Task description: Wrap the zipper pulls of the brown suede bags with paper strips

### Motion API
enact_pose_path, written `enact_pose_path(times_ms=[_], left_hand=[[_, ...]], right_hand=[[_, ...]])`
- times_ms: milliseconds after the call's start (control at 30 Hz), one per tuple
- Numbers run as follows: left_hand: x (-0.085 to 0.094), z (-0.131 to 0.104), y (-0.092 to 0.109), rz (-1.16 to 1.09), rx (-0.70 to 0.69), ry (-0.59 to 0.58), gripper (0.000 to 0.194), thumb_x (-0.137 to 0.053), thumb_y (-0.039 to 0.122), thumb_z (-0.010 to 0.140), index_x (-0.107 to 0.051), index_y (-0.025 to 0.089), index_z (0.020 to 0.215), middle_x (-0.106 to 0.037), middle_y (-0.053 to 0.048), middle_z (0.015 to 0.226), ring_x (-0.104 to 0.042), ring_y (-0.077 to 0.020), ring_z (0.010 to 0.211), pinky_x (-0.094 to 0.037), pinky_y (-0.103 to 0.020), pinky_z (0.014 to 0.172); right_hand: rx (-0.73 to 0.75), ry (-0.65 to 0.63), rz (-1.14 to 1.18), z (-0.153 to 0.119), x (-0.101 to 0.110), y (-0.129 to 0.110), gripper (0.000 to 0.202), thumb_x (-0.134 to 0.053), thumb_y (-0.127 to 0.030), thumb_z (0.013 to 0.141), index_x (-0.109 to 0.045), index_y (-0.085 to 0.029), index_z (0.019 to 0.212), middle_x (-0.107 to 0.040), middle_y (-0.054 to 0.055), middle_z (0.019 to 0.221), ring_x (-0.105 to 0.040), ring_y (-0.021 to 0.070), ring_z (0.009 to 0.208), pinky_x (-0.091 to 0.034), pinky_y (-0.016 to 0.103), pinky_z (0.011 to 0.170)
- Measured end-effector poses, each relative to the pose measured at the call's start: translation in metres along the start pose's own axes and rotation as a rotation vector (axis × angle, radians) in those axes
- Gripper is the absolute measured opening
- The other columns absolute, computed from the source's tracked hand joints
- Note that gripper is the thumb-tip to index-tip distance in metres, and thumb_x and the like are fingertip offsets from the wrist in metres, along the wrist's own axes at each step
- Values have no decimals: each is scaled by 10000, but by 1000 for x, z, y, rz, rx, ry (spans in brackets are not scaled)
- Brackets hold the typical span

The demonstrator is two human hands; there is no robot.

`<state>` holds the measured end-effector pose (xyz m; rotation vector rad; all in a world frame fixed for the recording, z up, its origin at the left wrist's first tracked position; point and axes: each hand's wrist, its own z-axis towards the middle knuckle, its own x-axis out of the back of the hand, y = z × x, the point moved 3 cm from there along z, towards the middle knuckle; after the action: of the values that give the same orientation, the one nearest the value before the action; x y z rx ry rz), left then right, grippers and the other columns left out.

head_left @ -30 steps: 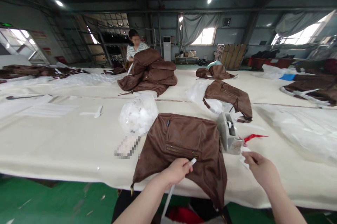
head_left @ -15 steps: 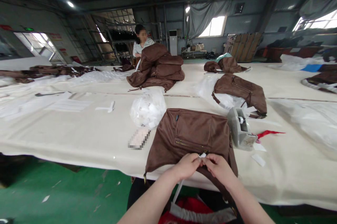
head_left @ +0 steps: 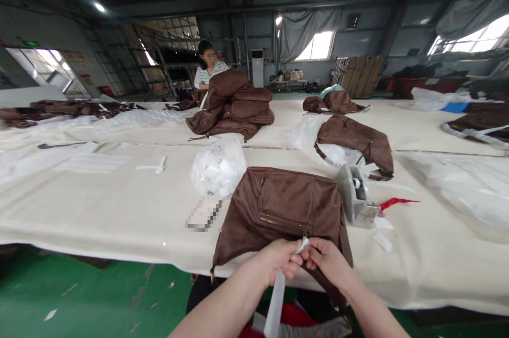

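Left hand: closed on white strip
Right hand: pinched alongside, contents hidden
Handbag: worktop's front edge; we'd keep strip taut

The person's left forearm and right forearm are bare as far as they show, narrowing at the wrists to an uncovered left hand and right hand. At the lap shows a red cloth garment beside a wrinkled grey fabric band; black cloth legwear lies under them, its cut hidden.
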<state>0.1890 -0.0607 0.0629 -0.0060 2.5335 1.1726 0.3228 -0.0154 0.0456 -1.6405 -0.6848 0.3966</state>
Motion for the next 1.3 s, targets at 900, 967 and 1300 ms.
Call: enact_pose_path(times_ms=[900, 967, 1300], left_hand=[[-27, -7, -22, 1928, -692, 806, 399, -505, 101, 845, -498, 51, 1241, -585, -93, 878, -618, -207, 669, -499, -320, 529], [-26, -7, -24, 1901, -685, 808, 409, -509, 105, 846, -490, 54, 1251, -589, -101, 899, -625, -214, 688, -504, -327, 549], [-11, -14, -8, 558, -456, 651, 182, -499, 199, 861, -552, 186, 687, -557, -14, 726, -522, -165, 760, -393, -280, 735]], right_hand=[[98, 461, -731, -16, 5, -49, 476, -540, -601, 807, -523, -238, 498, -599, 42, 520, -548, 186, 524, -326, 285, 521], [118, 448, -767, -17, 5, -48, 363, -559, -484, 818, -549, -244, 546, -617, 30, 559, -547, 185, 540, -319, 285, 533], [0, 281, -93, -18, -6, 9, 346, -543, -533, 789, -545, -216, 651, -498, -34, 507, -436, 123, 447, -322, 247, 449]])
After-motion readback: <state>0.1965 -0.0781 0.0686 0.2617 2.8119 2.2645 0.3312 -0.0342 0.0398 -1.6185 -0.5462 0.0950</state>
